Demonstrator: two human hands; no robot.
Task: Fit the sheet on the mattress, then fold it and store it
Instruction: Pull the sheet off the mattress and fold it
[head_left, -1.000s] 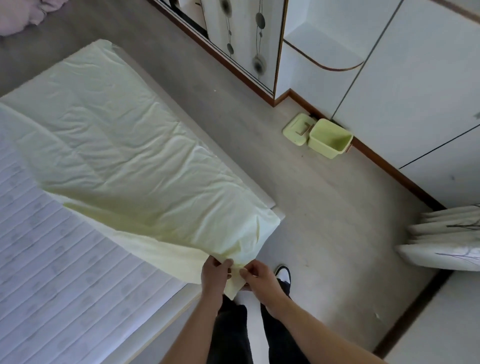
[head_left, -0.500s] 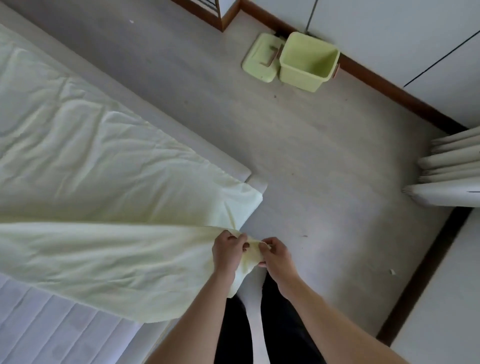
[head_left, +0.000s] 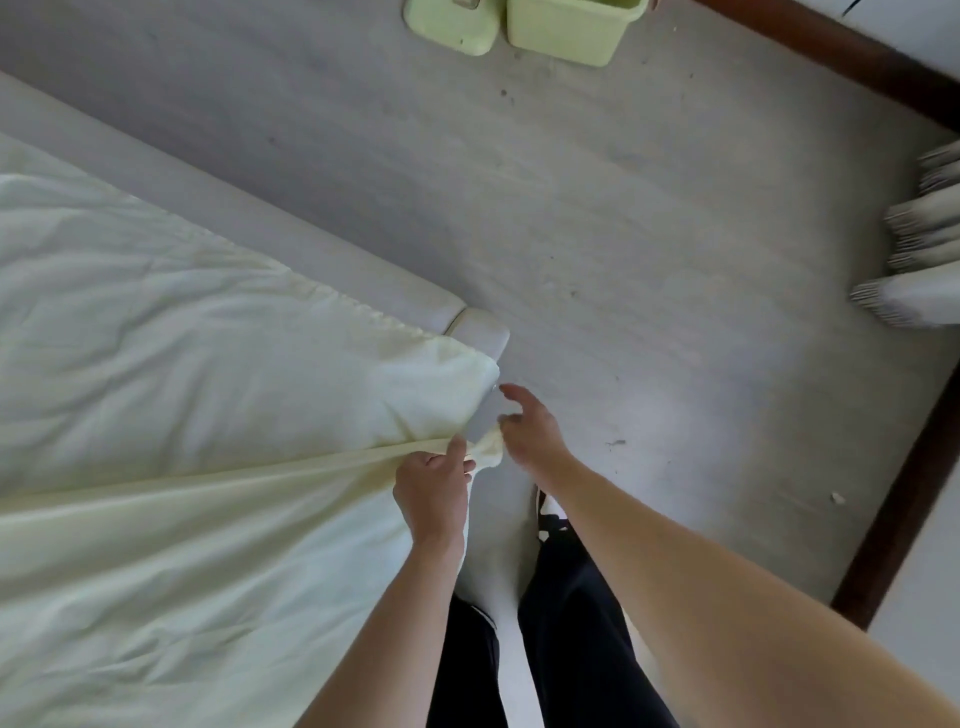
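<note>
Left hand (head_left: 434, 493) clamped on bunched pale sheet (head_left: 182, 415) just below the bed corner (head_left: 480, 327); right hand (head_left: 527, 428) beside it, fingers loosely spread, holding nothing. Sheet draped over the mattress.

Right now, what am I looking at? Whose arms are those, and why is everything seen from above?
There is no machine here, just a person making a bed. The picture comes from a camera worn on their head, so you look down along their arms, the way they do.

The pale yellow cloth is a sheet spread over the bed. The left hand grips a bunched edge of it near the bed's corner. The right hand has its fingers spread and is right beside that bunch; I cannot tell if it touches.

Below you see the person's dark trousers and a shoe. At the top, on the grey floor, stands a small green bin with its lid lying beside it.
</note>
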